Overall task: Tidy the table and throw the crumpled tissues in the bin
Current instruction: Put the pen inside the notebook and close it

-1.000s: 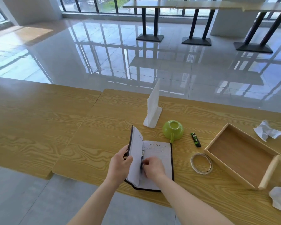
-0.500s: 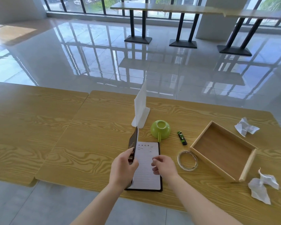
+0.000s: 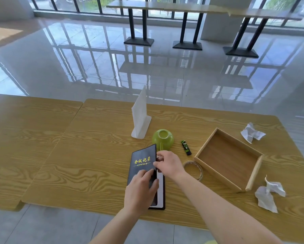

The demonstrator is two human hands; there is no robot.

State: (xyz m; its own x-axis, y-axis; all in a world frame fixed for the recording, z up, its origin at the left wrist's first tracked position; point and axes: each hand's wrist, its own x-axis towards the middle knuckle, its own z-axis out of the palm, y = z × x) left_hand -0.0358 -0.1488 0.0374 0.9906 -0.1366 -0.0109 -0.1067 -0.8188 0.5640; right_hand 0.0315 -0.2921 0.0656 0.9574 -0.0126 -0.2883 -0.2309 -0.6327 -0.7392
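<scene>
A black notebook (image 3: pixel 142 162) with gold lettering lies near the table's front edge, its cover nearly folded down over the white pages. My left hand (image 3: pixel 141 192) grips the cover's lower part. My right hand (image 3: pixel 168 164) pinches the cover's right edge. One crumpled tissue (image 3: pixel 252 133) lies at the far right behind the wooden tray (image 3: pixel 253 175). A second crumpled tissue (image 3: pixel 269 195) lies at the tray's near right corner. No bin is in view.
An upturned green cup (image 3: pixel 162 139), a small green-black tube (image 3: pixel 186 147) and a roll of clear tape (image 3: pixel 193 169) lie between notebook and tray. A white napkin stand (image 3: pixel 141 118) rises behind the cup. The wooden table (image 3: pixel 77 155) ends just below my hands.
The notebook was open with my right hand on its pages. My left hand has swung the cover over to the right, and my right hand has come off the pages to its edge.
</scene>
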